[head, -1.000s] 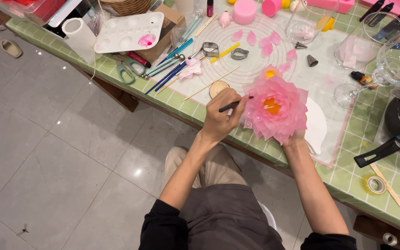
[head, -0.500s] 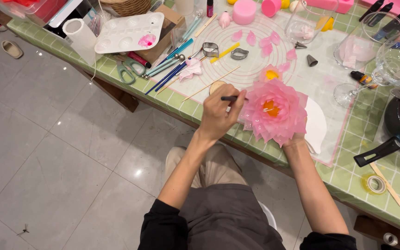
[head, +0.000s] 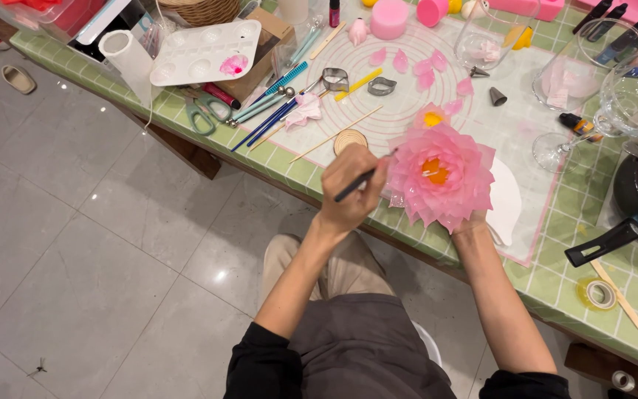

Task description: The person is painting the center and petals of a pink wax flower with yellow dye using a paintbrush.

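**Pink flower, soft and easy to break**

Pink petals stand out all around the flower [head: 441, 177], thin and a bit see-through, with a yellow-orange middle. I think it is very light. I also think it is easy to hurt, so a hard squeeze could bend or tear a petal. The safe place to hold it is from below, under the petals, not by the edges.

That is where my right hand [head: 474, 222] is. It is under the flower, at the near edge of the green tiled table [head: 555, 244], and the petals hide most of it. I cannot tell how wide those fingers are, only that the flower sits up on them, above the white mat [head: 511, 140].

My left hand [head: 348, 188] is just beside the flower on its left. Its fingers [head: 363, 166] are closed tight around a thin dark brush [head: 359, 183], the way you hold a pencil. The brush points to the right, and its tip reaches in among the petals close to the yellow middle. I cannot tell if the tip touches.

Loose pink petals [head: 419, 70] lie farther back on the mat. A small round wooden disc [head: 350, 140] sits just behind my left hand.
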